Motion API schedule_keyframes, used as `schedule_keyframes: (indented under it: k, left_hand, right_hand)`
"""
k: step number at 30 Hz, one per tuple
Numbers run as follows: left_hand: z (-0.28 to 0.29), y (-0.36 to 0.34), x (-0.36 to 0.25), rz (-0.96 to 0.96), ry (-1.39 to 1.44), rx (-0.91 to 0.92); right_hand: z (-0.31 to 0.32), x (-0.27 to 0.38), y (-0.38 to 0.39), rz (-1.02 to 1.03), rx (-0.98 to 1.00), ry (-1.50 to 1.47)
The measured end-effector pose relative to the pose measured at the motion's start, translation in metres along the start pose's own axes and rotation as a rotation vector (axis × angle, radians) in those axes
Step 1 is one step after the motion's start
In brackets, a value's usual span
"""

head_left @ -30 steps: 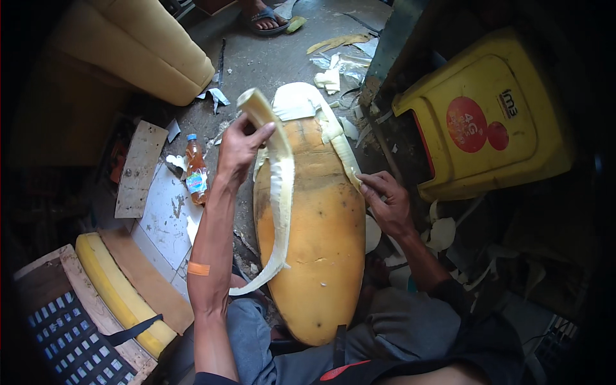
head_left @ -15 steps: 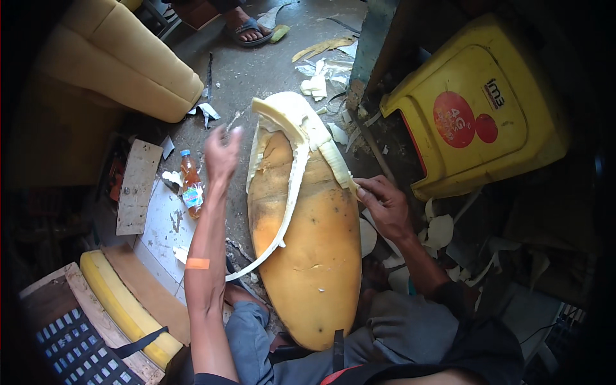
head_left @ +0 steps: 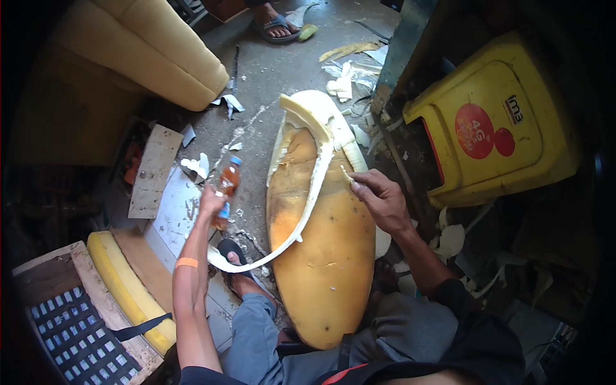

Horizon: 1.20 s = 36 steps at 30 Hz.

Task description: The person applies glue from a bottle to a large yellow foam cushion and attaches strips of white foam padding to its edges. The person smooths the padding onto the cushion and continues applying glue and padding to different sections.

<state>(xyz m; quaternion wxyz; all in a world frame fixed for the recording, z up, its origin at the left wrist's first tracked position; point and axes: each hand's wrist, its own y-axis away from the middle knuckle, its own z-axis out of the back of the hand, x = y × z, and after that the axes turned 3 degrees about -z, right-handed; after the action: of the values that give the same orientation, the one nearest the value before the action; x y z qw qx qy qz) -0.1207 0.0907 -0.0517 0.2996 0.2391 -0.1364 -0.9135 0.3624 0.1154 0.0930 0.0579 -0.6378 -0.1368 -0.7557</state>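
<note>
A long, rounded, yellow-orange foam pad [head_left: 321, 256] lies in front of me between my legs. Paler cream foam covers its far end, and a thin, curved foam strip [head_left: 308, 205] trails from there across its left side. To the left of the pad, my left hand [head_left: 212, 200] is closed around a plastic bottle [head_left: 230, 174] of amber drink with a blue cap, tilted off upright. Over the pad's right edge, my right hand [head_left: 383, 197] pinches a small scrap of foam [head_left: 347, 173] between thumb and fingertips.
A yellow plastic stool [head_left: 507, 122] lies tipped at the right. A beige padded cushion [head_left: 147, 51] stands at the far left, near a wooden board [head_left: 154, 170]. Foam scraps [head_left: 343, 80] litter the floor. Another person's sandalled foot [head_left: 277, 25] is at the back.
My left hand has come down onto the bottle, now grasped and shifted toward the pad. My right hand has come off the pale foam edge with a small scrap. The view has shifted slightly.
</note>
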Motion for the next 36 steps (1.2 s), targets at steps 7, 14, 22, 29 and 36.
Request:
schedule_keyframes:
  k: [7, 14, 22, 29, 36]
  left_hand:
    - [0.006, 0.093, -0.051, -0.305, 0.078, -0.038]
    - [0.057, 0.214, -0.120, -0.711, 0.020, -0.173]
    - [0.052, 0.236, -0.126, -0.728, -0.022, -0.200]
    - [0.046, 0.233, -0.133, -0.732, -0.191, -0.258]
    - [0.000, 0.140, -0.069, -0.306, -0.199, -0.273]
  right_hand:
    - [-0.023, 0.021, -0.022, 0.163, 0.102, 0.096]
    - [-0.050, 0.038, -0.045, 0.312, 0.160, 0.270]
    - [-0.053, 0.034, -0.033, 0.450, 0.208, 0.295]
    - [-0.048, 0.031, -0.030, 0.426, 0.273, 0.349]
    - [-0.039, 0.018, -0.022, -0.033, 0.496, -0.321]
